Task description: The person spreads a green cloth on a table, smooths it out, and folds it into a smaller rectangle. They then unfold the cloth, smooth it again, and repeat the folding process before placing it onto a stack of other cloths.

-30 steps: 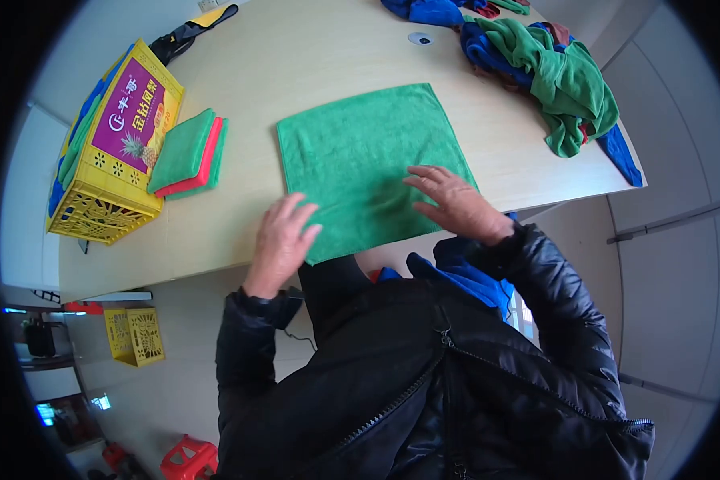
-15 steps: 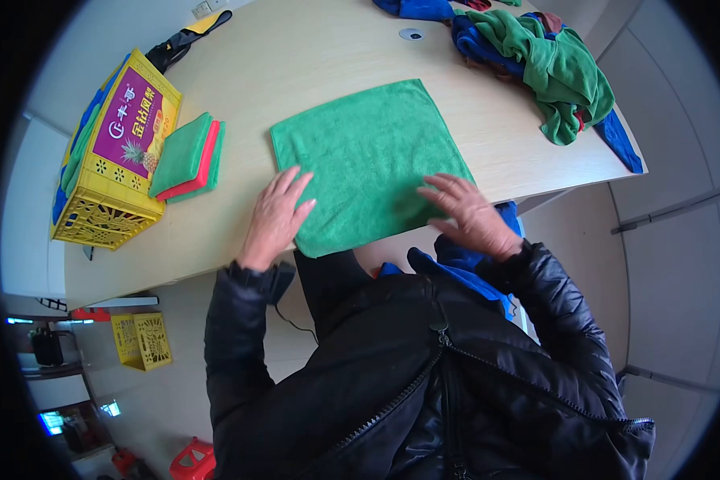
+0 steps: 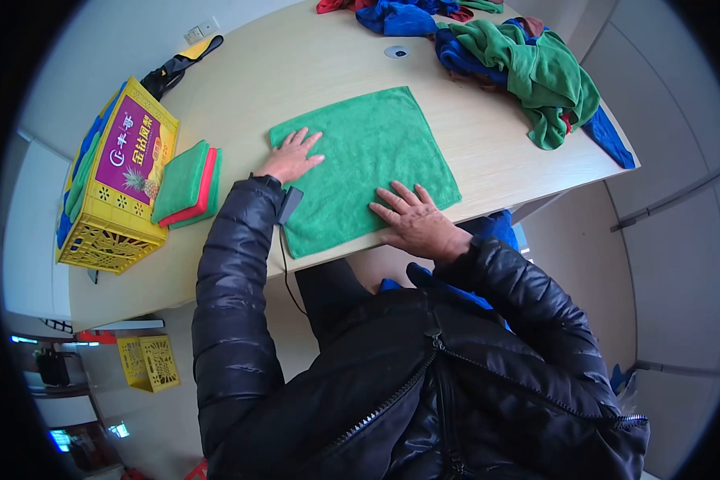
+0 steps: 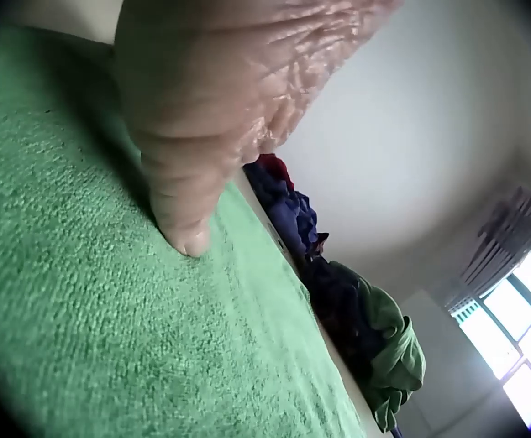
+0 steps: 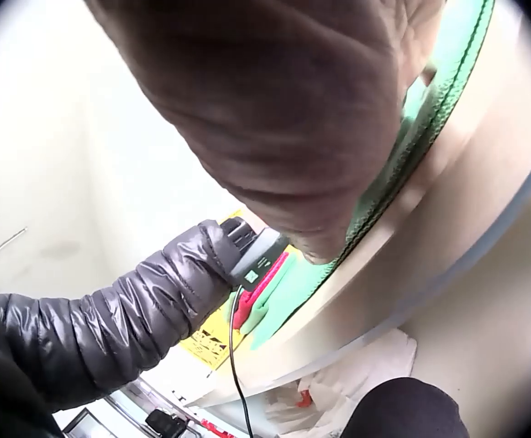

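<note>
A green towel (image 3: 352,152) lies spread flat on the pale wooden table, near its front edge. My left hand (image 3: 293,157) rests on the towel's left part with fingers spread. In the left wrist view the thumb of that hand (image 4: 220,100) touches the green pile (image 4: 110,301). Toward the towel's front right, my right hand (image 3: 418,222) lies on the cloth, fingers apart and fairly straight. The right wrist view has this hand (image 5: 293,119) close up over the towel's stitched edge (image 5: 411,151), its fingertips mostly hidden.
A yellow crate (image 3: 120,180) holding cloths stands at the left, beside a folded green and red stack (image 3: 186,188). Heaped green and blue cloths (image 3: 548,76) lie back right, with more blue cloth (image 3: 400,18) at the back. A black and yellow item (image 3: 186,64) lies back left.
My left hand has moved forward to the towel's upper left part and down onto it. My right hand has shifted slightly left and nearer the front edge, and now rests on the cloth.
</note>
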`<state>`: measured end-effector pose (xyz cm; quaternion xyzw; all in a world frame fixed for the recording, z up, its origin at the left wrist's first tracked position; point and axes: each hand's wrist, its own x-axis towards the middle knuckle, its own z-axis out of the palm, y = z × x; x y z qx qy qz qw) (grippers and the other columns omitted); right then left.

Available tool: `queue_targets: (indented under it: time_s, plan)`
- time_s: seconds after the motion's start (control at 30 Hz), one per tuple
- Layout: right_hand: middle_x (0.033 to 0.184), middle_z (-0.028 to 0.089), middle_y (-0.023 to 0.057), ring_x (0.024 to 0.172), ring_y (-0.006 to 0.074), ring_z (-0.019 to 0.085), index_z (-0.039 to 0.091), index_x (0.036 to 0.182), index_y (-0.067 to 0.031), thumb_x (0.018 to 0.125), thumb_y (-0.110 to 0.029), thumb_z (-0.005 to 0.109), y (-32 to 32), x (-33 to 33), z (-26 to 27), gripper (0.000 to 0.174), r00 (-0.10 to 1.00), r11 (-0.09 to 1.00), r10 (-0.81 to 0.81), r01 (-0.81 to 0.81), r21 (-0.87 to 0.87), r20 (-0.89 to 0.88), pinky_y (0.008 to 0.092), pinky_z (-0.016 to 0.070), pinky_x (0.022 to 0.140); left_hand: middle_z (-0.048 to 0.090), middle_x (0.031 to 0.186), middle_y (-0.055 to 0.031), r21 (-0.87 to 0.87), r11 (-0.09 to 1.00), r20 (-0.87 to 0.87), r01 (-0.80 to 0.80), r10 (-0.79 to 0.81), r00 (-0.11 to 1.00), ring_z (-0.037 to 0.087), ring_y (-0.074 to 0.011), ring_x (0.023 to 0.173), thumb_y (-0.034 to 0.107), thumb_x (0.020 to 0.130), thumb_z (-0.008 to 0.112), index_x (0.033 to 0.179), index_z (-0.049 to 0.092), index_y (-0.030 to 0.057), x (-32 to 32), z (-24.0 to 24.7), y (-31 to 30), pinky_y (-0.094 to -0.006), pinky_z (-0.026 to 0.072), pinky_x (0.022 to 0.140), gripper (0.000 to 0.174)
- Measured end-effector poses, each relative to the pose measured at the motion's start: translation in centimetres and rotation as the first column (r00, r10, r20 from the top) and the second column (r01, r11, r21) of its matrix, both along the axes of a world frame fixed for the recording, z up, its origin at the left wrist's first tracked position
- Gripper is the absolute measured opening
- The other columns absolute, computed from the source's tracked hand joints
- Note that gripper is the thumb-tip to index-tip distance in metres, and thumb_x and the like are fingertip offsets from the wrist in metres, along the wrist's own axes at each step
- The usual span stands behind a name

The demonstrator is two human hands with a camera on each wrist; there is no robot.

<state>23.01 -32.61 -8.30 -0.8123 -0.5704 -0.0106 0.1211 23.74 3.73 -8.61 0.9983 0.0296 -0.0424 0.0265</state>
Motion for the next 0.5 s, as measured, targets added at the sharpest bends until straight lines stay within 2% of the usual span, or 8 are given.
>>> queue_targets:
  time_s: [0.07, 0.2, 0.27, 0.33, 0.37, 0.43, 0.47, 0.5]
  plan:
    - [0.155, 0.038, 0.0134, 0.146, 0.0366, 0.03, 0.048, 0.146, -0.0135, 0.092, -0.046, 0.062, 0.8, -0.1, 0.4, 0.065, 1.0, 1.0, -0.019, 0.019, -0.015, -0.008, 0.0589, 0.0272, 0.116, 0.028, 0.16, -0.0209, 0.004, 1.0, 0.009, 0.016, -0.016, 1.0, 0.032, -0.0434, 0.143, 0.05, 0.1, 0.052, 0.155, 0.033, 0.0205, 0.4, 0.6, -0.2, -0.051, 0.0328, 0.116, 0.065]
    - [0.154, 0.039, 0.0145, 0.146, 0.0373, 0.031, 0.049, 0.145, -0.012, 0.093, -0.047, 0.059, 1.5, -0.7, 1.3, 0.063, 0.999, 0.998, -0.052, 0.051, -0.042, -0.018, 0.0591, 0.0273, 0.116, 0.029, 0.159, -0.0209, 0.174, 0.981, -0.082, -0.088, 0.103, 0.991, 0.032, -0.0421, 0.144, 0.044, 0.098, 0.058, 0.154, 0.035, 0.0183, -1.8, 4.1, -5.0, -0.0505, 0.0331, 0.116, 0.066]
    - [0.154, 0.039, 0.0151, 0.146, 0.0377, 0.031, 0.048, 0.146, -0.0115, 0.094, -0.046, 0.058, 1.4, -1.1, 1.3, 0.063, 0.998, 0.998, -0.063, 0.063, -0.016, -0.006, 0.0593, 0.0271, 0.115, 0.029, 0.16, -0.0194, 0.023, 0.999, 0.004, 0.031, -0.031, 0.999, 0.03, -0.0394, 0.146, 0.038, 0.096, 0.061, 0.152, 0.038, 0.0152, -5.4, 4.8, -9.1, -0.0523, 0.0337, 0.114, 0.065]
    - [0.154, 0.039, 0.0152, 0.146, 0.0379, 0.03, 0.047, 0.146, -0.0117, 0.095, -0.046, 0.057, 1.1, -1.0, 0.3, 0.063, 0.995, 0.995, -0.096, 0.097, 0.011, -0.026, 0.0592, 0.0265, 0.116, 0.031, 0.159, -0.0181, -0.008, 0.994, 0.09, 0.107, -0.106, 0.99, 0.029, -0.037, 0.147, 0.037, 0.097, 0.058, 0.151, 0.041, 0.0131, -9.7, 4.2, -12.8, -0.0546, 0.0302, 0.115, 0.061]
    - [0.155, 0.038, 0.0152, 0.146, 0.038, 0.029, 0.046, 0.147, -0.0118, 0.095, -0.046, 0.056, 1.2, -0.6, -0.3, 0.063, 0.992, 0.992, -0.118, 0.12, 0.041, -0.032, 0.0591, 0.026, 0.116, 0.031, 0.159, -0.0181, -0.01, 0.994, 0.085, 0.106, -0.105, 0.991, 0.029, -0.037, 0.147, 0.037, 0.097, 0.058, 0.151, 0.041, 0.0131, -11.6, 3.3, -13.5, -0.0546, 0.0302, 0.115, 0.061]
    - [0.156, 0.037, 0.0153, 0.147, 0.0382, 0.028, 0.045, 0.148, -0.0119, 0.096, -0.046, 0.055, 1.2, 0.1, -1.7, 0.063, 0.99, 0.988, -0.133, 0.136, 0.07, -0.047, 0.059, 0.0255, 0.116, 0.036, 0.156, -0.0164, 0.027, 0.998, 0.245, 0.054, -0.06, 0.968, 0.032, -0.0356, 0.145, 0.039, 0.096, 0.06, 0.149, 0.044, 0.0148, -14.8, 1.0, -14.3, -0.054, 0.0272, 0.116, 0.06]
    - [0.157, 0.035, 0.0156, 0.147, 0.0381, 0.027, 0.044, 0.149, -0.0117, 0.097, -0.046, 0.054, 0.3, 0.8, -2.6, 0.063, 0.983, 0.978, -0.183, 0.183, 0.101, -0.007, 0.0589, 0.0246, 0.117, 0.036, 0.156, -0.0164, 0.029, 0.998, 0.237, 0.052, -0.057, 0.97, 0.032, -0.0356, 0.145, 0.039, 0.096, 0.06, 0.149, 0.044, 0.0148, -16.5, 0.4, -14.3, -0.054, 0.0272, 0.116, 0.06]
    - [0.158, 0.034, 0.0158, 0.148, 0.0381, 0.026, 0.042, 0.15, -0.0116, 0.098, -0.046, 0.053, -0.6, 1.4, -2.9, 0.064, 0.972, 0.964, -0.234, 0.228, 0.134, 0.034, 0.0587, 0.0237, 0.117, 0.034, 0.157, -0.0162, -0.001, 1.0, 0.251, -0.024, 0.023, 0.968, 0.03, -0.0351, 0.146, 0.039, 0.098, 0.058, 0.15, 0.043, 0.0145, -18.1, -0.1, -13.9, -0.0543, 0.0243, 0.117, 0.059]
